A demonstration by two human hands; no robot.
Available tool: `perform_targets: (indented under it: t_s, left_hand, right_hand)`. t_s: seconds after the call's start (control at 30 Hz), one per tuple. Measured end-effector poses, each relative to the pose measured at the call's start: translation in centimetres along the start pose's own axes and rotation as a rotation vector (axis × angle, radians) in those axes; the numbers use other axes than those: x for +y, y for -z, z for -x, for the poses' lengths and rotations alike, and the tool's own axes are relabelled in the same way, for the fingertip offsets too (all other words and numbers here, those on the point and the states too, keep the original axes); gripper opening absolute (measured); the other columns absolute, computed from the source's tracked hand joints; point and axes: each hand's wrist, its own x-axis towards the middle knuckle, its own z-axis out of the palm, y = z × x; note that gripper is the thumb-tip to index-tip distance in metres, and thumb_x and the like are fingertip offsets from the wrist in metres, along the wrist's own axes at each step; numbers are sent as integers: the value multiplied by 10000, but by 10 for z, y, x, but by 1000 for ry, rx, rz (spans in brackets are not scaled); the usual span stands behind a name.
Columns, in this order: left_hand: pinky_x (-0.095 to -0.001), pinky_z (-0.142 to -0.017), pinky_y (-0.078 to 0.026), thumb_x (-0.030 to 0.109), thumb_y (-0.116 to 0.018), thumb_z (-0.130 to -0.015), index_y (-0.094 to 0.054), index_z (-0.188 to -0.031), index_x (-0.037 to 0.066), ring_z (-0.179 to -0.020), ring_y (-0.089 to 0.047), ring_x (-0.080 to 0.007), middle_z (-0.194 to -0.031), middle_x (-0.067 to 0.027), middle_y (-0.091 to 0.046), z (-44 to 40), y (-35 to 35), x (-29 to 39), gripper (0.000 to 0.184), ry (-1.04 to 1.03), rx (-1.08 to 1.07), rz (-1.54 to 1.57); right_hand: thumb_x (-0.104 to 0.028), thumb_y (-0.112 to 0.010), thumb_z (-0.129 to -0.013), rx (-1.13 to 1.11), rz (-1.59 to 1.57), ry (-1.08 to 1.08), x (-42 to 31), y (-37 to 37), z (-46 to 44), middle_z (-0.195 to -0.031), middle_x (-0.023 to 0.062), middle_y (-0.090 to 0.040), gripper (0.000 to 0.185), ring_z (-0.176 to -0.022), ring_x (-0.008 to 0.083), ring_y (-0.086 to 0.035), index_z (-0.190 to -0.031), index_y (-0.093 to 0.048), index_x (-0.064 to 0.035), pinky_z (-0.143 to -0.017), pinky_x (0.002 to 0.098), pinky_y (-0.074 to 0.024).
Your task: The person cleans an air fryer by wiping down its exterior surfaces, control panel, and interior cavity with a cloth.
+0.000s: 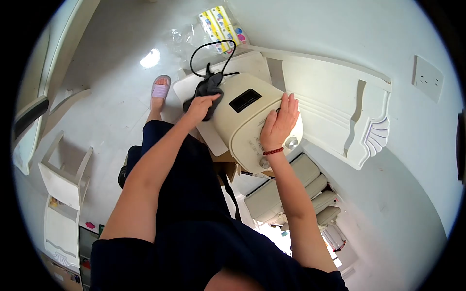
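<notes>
A cream air fryer (pixel 234 123) with a dark vent on top and two silver knobs stands on a white chair seat (pixel 259 66). Against its left side, my left hand (pixel 200 106) grips a dark grey cloth (pixel 209 87), with the index finger stretched along it. My right hand (pixel 280 123), a red bead bracelet at its wrist, lies flat on the fryer's front with fingers extended. From behind the fryer a black power cord (pixel 213 43) loops up past the cloth.
The chair's carved white backrest (pixel 330 92) rises at the right by the wall. Plastic-wrapped tissue packs (pixel 219 26) lie on the floor behind. A wall socket (pixel 428 79) is at far right. Another white chair (pixel 62 174) stands at left, and a beige sofa (pixel 286 194) lies below.
</notes>
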Motion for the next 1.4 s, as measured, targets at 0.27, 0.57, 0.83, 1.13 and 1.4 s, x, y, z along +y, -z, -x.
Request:
perform_targets:
  t_s: [0.27,0.57,0.83,1.13,1.4]
  left_hand:
    - [-324,-978,-398,111,-461,-919,-600,-1347,159,-1075,-511,-288,-1219,-165,-507,-4,-46,48,453,-354,-155,-265]
    - [-309,-932,-463,135,-450,-917,-571,-1327,50,-1031,-642,-261,-1152,-207,-668,-69,-6,-32,436,-109,-14,-210]
    - [-340,-686,-509,121,-525,-886,-699,-1086,36,-720,-678,-253,-808,-172,-699,2,34,-75,278,-134,449,-585]
    - [-284,-778,-498,96,-575,-898,-700,-1096,9,-868,-650,-148,-976,-83,-717,-87,20,-27,250,245,464,-256]
    - [-256,-779,-506,75,-645,-887,-620,-1220,36,-919,-612,-119,-1034,-46,-660,-120,23,24,337,-141,204,-205]
  right_hand:
    - [-229,-408,-970,6,-4,-5,-1,-1,0,-1538,188,-332,545,-1431,413,-257,-1490,-363,-72,-1164,555,-126]
    - [-194,-392,-962,10,-3,24,-3,-3,-1,-1532,209,-332,541,-1439,413,-240,-1479,-369,-35,-1166,548,-118]
    - [-212,-387,-969,8,4,32,-2,-2,0,-1539,210,-321,542,-1441,413,-236,-1481,-361,-35,-1167,546,-112]
    - [-215,-402,-969,15,-37,34,1,-2,1,-1531,213,-331,544,-1430,422,-253,-1482,-362,-39,-1157,562,-124]
    - [-203,-411,-959,16,-36,29,3,-3,2,-1533,201,-331,548,-1430,421,-256,-1483,-368,-50,-1159,565,-121]
